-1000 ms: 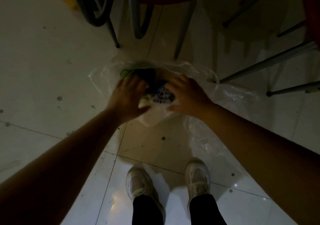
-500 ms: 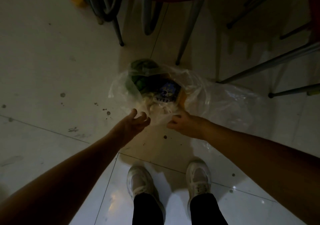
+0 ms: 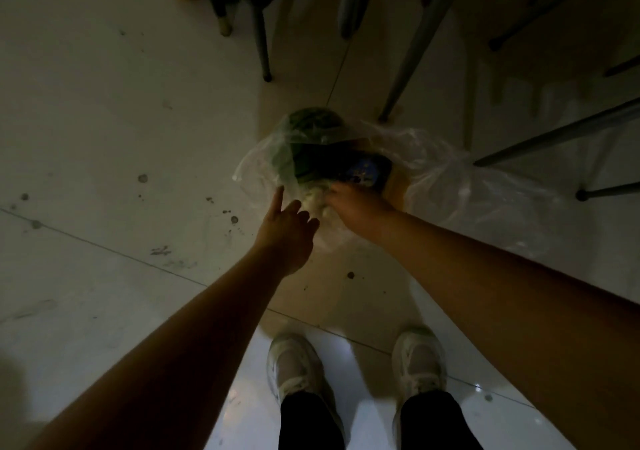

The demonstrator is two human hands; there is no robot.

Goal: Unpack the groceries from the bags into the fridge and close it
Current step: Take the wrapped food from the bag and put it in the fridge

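Chair legs [image 3: 414,51] crowd behind the clear bag [image 3: 446,186] on the floor [image 3: 104,110], holding greens [image 3: 304,131] and a blue pack [image 3: 367,172]; right hand [image 3: 356,207] grips inside, left hand [image 3: 287,228] open beside it.

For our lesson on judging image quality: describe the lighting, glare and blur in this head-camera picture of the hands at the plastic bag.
Head view: dim throughout, with dark corners; glare patches on the glossy floor by the shoes; left hand slightly smeared; plastic bag catches faint highlights, its contents murky; right hand is at its opening; wide-angle bends the chair legs.
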